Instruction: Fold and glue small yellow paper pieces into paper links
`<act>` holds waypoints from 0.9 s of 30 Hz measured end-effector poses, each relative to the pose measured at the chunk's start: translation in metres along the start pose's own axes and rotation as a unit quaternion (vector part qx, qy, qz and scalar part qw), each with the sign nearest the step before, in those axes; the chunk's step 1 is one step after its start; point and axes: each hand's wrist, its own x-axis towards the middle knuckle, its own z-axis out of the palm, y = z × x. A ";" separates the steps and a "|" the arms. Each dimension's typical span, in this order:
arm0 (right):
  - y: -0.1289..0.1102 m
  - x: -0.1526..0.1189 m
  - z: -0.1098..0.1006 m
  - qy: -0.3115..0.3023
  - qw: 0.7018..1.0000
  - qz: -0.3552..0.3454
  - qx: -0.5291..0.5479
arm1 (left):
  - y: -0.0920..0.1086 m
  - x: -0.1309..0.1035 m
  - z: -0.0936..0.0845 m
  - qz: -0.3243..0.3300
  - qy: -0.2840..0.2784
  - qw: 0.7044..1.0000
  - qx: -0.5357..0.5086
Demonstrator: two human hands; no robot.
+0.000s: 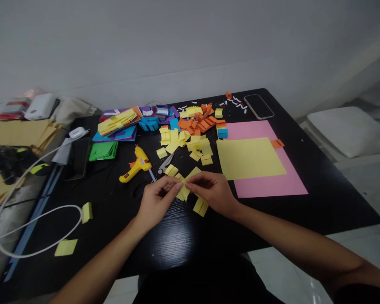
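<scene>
Thumb-and-finger grip on each side: the left hand (pixel 158 198) and the right hand (pixel 213 193) are nearly closed, fingertips almost meeting, on a small yellow slip (pixel 183 194) of paper. The slip sits between them, over the middle of the black surface (pixel 114 219); fingers cover part of it, so how it is creased cannot be told. Other yellow pieces (pixel 200 206) lie around the hands.

Paper this thin probably handles best with a light pinch: one hand steadying an edge while the other guides, edges kept even, pressure run along any crease rather than squeezed at one spot. Loose pieces so near could be nudged by accident, so raised wrists seem wise.

Scissors (pixel 165 164) lie just beyond the hands; a yellow glue gun (pixel 137 164) lies to their left. On the right, a yellow sheet (pixel 251 157) overlaps a pink sheet (pixel 269 187).
</scene>
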 end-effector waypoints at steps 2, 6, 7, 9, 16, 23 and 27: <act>0.000 0.001 -0.001 0.005 1.000 0.006 0.003 | 0.001 0.000 0.000 -0.005 -0.001 1.000 -0.013; -0.001 0.003 -0.001 0.006 1.000 0.010 0.016 | 0.003 0.001 0.000 -0.009 -0.001 1.000 -0.025; -0.001 0.003 -0.001 0.005 1.000 0.009 0.019 | 0.003 0.001 0.000 -0.010 -0.002 1.000 -0.024; -0.001 0.003 -0.001 0.002 1.000 0.009 0.021 | 0.004 0.000 -0.001 -0.009 -0.006 1.000 -0.021; 0.001 0.003 -0.001 0.001 1.000 0.013 0.023 | -0.001 -0.002 -0.003 0.007 -0.009 1.000 0.023; 0.001 0.001 -0.001 -0.001 0.999 0.016 0.027 | -0.002 -0.004 -0.003 0.056 -0.005 0.994 0.098; 0.001 0.001 -0.001 0.000 0.999 0.019 0.032 | 0.000 -0.003 -0.004 0.061 -0.009 0.993 0.104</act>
